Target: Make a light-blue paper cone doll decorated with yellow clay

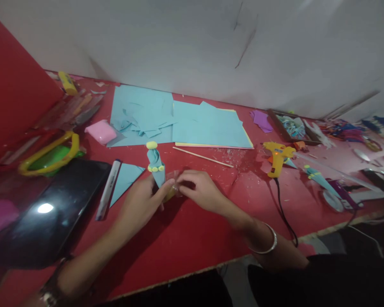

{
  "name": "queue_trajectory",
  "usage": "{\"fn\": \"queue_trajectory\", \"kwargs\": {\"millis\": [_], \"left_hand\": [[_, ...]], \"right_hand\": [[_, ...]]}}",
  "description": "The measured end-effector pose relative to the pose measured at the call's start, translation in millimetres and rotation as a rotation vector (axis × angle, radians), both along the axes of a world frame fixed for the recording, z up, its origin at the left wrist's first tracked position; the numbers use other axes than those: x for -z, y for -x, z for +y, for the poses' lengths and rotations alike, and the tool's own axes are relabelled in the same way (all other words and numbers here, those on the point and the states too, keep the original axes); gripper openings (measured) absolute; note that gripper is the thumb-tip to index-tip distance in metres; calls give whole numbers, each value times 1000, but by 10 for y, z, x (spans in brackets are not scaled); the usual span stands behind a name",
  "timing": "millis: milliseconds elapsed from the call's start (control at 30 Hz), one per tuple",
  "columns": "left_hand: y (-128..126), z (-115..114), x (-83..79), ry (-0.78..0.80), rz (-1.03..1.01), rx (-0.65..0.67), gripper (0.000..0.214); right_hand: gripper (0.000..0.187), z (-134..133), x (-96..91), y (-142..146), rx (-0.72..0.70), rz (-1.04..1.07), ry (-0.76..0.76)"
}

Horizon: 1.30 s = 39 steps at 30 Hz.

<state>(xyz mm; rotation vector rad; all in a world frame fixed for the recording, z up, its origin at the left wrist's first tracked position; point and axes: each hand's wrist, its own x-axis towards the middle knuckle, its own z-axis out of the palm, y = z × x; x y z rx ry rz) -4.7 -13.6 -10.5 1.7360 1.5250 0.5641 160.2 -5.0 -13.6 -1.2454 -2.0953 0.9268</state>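
My left hand point(147, 198) is closed around a small blue paper cone figure point(155, 164), trimmed with yellow balls and topped by a yellow piece. The figure points up, its lower end hidden by my fingers. Between both hands is a clear, yellowish thing point(170, 195), which looks like a roll of clear tape but is blurred. The fingers of my right hand point(198, 187) are pinched together at its edge. A blue paper triangle point(124, 181) and a marker point(109, 189) lie left of my left hand. Beyond my right hand lies a thin wooden stick point(203, 157).
Blue sheets point(208, 123) and paper scraps point(147, 123) lie along the wall. A yellow glue gun point(277, 157) with a lit light and black cord is at right, near another blue cone figure point(323, 181). A black tablet-like slab point(54, 213) and pink block point(100, 131) sit at left.
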Motion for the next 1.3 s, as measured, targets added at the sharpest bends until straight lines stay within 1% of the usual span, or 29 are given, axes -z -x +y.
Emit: {"fn": "queue_trajectory", "kwargs": {"millis": [67,200,267,333,400,500,633,767,867,967,1100,1167,1267,1300], "left_hand": [[-1,0,-11,-8,26,6,45],[5,-4,-24,-18,51,13,47],[6,-5,-25,-10,38,17,46],[7,-6,-24,-3,22,19,45],[11,-9,-21,-6,24,21,45],[17,-12,-20,0,34,29,46],[9,-9,-22,17,26,23,47],[5,-2,-18,0,36,26,48],[22,2,-9,-5,-5,82,46],[42,4,-3,3,-100,171,40],[58,-2,1,-1,-144,269,37],[63,-7,-1,-3,-169,258,35],[69,-7,-23,65,-279,189,32],[71,-3,-36,94,-324,169,32]], "right_hand": [[13,33,9,-42,100,99,24],[14,134,43,-170,373,345,77],[16,175,50,-216,440,402,109],[18,192,49,-225,440,448,146],[19,186,44,-204,404,495,188],[14,156,33,-159,335,548,226],[17,121,29,-135,277,547,253],[10,101,44,-123,258,541,304],[7,89,43,-112,208,559,320],[17,79,20,-110,204,548,295],[36,69,-7,-111,270,504,211],[32,66,-6,-109,297,461,151],[10,68,16,-103,320,440,86],[8,70,26,-102,314,454,91]]}}
